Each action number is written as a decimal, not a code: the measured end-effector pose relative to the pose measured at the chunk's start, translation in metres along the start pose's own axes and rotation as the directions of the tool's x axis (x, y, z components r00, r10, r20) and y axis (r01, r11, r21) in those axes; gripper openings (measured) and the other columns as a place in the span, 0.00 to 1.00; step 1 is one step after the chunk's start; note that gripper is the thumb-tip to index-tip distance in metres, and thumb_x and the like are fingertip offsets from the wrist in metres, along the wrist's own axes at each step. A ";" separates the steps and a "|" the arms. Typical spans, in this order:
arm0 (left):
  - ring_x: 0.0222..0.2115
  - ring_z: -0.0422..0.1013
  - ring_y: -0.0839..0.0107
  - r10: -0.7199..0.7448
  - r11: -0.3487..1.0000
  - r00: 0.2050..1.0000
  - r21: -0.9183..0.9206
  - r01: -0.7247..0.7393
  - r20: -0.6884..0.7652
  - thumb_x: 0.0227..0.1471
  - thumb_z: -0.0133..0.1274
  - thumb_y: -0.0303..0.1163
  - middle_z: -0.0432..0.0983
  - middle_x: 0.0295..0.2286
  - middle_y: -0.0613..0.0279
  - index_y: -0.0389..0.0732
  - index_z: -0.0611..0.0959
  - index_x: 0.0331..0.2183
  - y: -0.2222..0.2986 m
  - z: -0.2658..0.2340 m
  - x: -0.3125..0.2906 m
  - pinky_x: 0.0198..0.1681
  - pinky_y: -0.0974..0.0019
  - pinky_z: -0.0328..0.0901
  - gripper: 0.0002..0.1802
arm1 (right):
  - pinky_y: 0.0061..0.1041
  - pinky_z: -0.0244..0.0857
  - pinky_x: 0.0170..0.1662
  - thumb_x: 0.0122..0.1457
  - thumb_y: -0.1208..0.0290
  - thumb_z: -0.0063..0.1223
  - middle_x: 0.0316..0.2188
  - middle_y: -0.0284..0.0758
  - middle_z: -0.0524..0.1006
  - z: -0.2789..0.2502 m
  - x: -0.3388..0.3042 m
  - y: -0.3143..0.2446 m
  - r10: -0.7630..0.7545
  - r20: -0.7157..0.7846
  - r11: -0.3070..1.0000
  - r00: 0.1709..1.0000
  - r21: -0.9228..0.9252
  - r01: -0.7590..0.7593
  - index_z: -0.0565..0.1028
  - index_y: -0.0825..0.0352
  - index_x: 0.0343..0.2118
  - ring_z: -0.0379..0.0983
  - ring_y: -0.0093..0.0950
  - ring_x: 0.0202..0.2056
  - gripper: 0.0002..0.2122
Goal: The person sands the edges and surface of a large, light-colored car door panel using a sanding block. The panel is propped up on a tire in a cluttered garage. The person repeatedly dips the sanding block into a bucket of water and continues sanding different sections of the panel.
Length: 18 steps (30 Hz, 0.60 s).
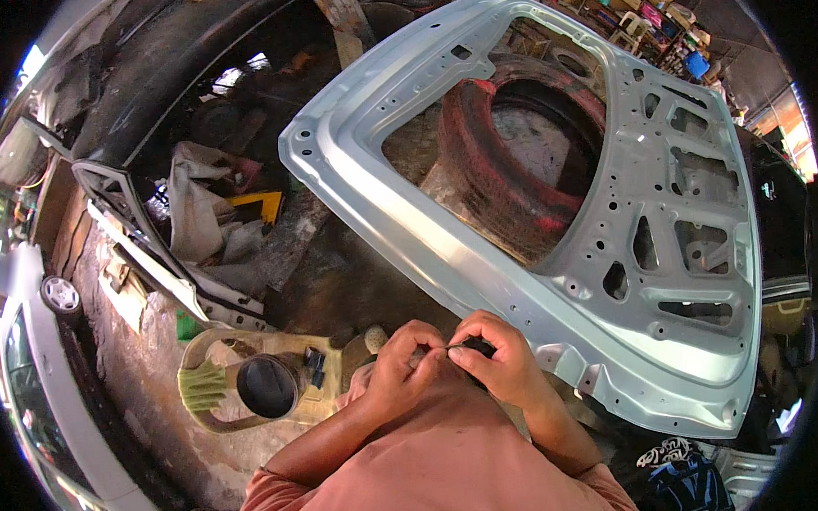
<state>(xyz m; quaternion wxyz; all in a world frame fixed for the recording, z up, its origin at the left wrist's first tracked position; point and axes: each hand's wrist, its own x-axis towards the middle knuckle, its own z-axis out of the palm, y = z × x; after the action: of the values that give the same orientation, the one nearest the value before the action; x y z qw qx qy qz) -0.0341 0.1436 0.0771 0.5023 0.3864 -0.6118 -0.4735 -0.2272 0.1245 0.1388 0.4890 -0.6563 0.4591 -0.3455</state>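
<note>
Close in front of my shirt, my left hand [407,362] and my right hand [501,356] meet with fingers curled. Thumbs and fingertips pinch together near the middle. A small black piece [481,346] shows within my right hand; its kind is too small to make out. Whatever my left fingertips grip is mostly hidden. Just beyond both hands lies a silver-grey car tailgate panel [482,280], with a large window opening and many cut-outs. Neither hand clearly touches it.
A reddish worn tyre [477,154] shows through the panel's opening. At left, a pale plastic chair [217,420] bears a dark round container [269,386] and a small black object [315,367]. Beyond stand a dark car body [186,74], a grey cloth [195,200] and a silver car [58,403].
</note>
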 end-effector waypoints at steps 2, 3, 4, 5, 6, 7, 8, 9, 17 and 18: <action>0.34 0.75 0.63 0.014 1.000 0.999 0.016 -0.015 0.043 0.58 0.55 0.20 0.77 0.35 0.55 0.36 0.80 0.40 -0.010 -0.012 0.007 0.38 0.63 0.70 0.06 | 0.31 0.69 0.43 0.58 0.76 0.62 0.33 0.38 0.79 0.006 0.011 -0.001 -0.065 -0.060 0.987 0.996 -0.154 0.055 0.78 0.70 0.35 0.76 0.33 0.37 0.05; 0.33 0.75 0.61 0.032 0.998 0.998 0.061 -0.036 0.060 0.58 0.57 0.21 0.78 0.36 0.55 0.36 0.80 0.42 -0.016 -0.018 0.015 0.38 0.62 0.70 0.09 | 0.31 0.69 0.42 0.58 0.76 0.62 0.32 0.38 0.79 0.009 0.016 -0.001 -0.100 -0.081 0.970 0.992 -0.231 0.079 0.78 0.70 0.35 0.76 0.34 0.36 0.05; 0.33 0.76 0.60 0.048 0.993 0.996 0.103 -0.056 0.073 0.58 0.58 0.23 0.78 0.36 0.54 0.36 0.81 0.44 -0.023 -0.024 0.022 0.37 0.61 0.71 0.11 | 0.34 0.69 0.42 0.59 0.75 0.61 0.33 0.38 0.79 0.010 0.020 -0.001 -0.090 -0.100 0.960 0.991 -0.275 0.059 0.78 0.69 0.34 0.75 0.36 0.36 0.04; 0.32 0.76 0.59 0.035 0.979 0.993 0.196 -0.058 0.117 0.58 0.59 0.24 0.79 0.35 0.54 0.37 0.81 0.46 -0.030 -0.030 0.029 0.37 0.60 0.71 0.14 | 0.37 0.69 0.43 0.59 0.75 0.60 0.33 0.39 0.79 0.009 0.025 0.000 -0.082 -0.122 0.947 0.989 -0.318 0.039 0.78 0.69 0.34 0.75 0.39 0.37 0.04; 0.31 0.76 0.58 0.018 0.956 0.987 0.286 -0.063 0.157 0.58 0.60 0.25 0.79 0.35 0.53 0.37 0.81 0.49 -0.038 -0.038 0.034 0.36 0.59 0.72 0.16 | 0.40 0.68 0.44 0.60 0.74 0.60 0.33 0.39 0.78 0.009 0.031 0.001 -0.076 -0.140 0.932 0.987 -0.361 0.020 0.78 0.68 0.34 0.75 0.42 0.37 0.04; 0.31 0.77 0.57 -0.001 0.925 0.980 0.373 -0.074 0.198 0.57 0.61 0.26 0.79 0.35 0.53 0.38 0.81 0.51 -0.045 -0.045 0.041 0.36 0.59 0.72 0.19 | 0.41 0.69 0.42 0.60 0.75 0.59 0.32 0.38 0.77 0.007 0.039 0.005 -0.109 -0.145 0.900 0.983 -0.433 0.036 0.78 0.67 0.35 0.75 0.42 0.37 0.03; 0.30 0.76 0.56 0.023 0.901 0.985 0.422 -0.095 0.172 0.57 0.62 0.27 0.79 0.34 0.53 0.39 0.81 0.51 -0.051 -0.051 0.047 0.35 0.58 0.73 0.20 | 0.41 0.69 0.42 0.60 0.75 0.59 0.32 0.38 0.77 0.008 0.046 0.008 -0.115 -0.120 0.873 0.986 -0.485 0.043 0.78 0.67 0.35 0.75 0.43 0.37 0.03; 0.29 0.76 0.56 0.047 0.875 0.988 0.472 -0.111 0.145 0.56 0.62 0.27 0.78 0.32 0.52 0.40 0.81 0.52 -0.057 -0.058 0.053 0.35 0.58 0.73 0.21 | 0.41 0.70 0.41 0.60 0.76 0.58 0.32 0.38 0.76 0.010 0.054 0.011 -0.120 -0.092 0.843 0.989 -0.535 0.052 0.77 0.66 0.36 0.75 0.43 0.37 0.03; 0.28 0.67 0.78 -0.297 0.954 0.871 -0.152 0.257 -0.392 0.67 0.56 0.39 0.73 0.30 0.65 0.40 0.73 0.39 -0.131 -0.092 0.089 0.31 0.72 0.63 0.14 | 0.42 0.73 0.41 0.60 0.75 0.58 0.36 0.39 0.77 0.014 0.094 0.028 -0.048 0.110 0.688 0.993 -0.717 0.113 0.77 0.65 0.39 0.78 0.44 0.39 0.05; 0.28 0.68 0.78 -0.373 0.926 0.853 -0.210 0.315 -0.365 0.68 0.53 0.43 0.74 0.29 0.65 0.40 0.74 0.37 -0.133 -0.094 0.091 0.31 0.72 0.63 0.15 | 0.42 0.73 0.41 0.60 0.75 0.58 0.36 0.39 0.77 0.013 0.097 0.027 -0.045 0.130 0.686 0.990 -0.717 0.125 0.77 0.65 0.39 0.78 0.43 0.38 0.05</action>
<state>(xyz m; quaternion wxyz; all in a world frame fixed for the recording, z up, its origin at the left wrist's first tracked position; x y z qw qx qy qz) 0.0395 0.0056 -0.0246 0.5495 0.5409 -0.3820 -0.5095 -0.1893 0.0347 0.1090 0.1974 -0.8330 0.5015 -0.1253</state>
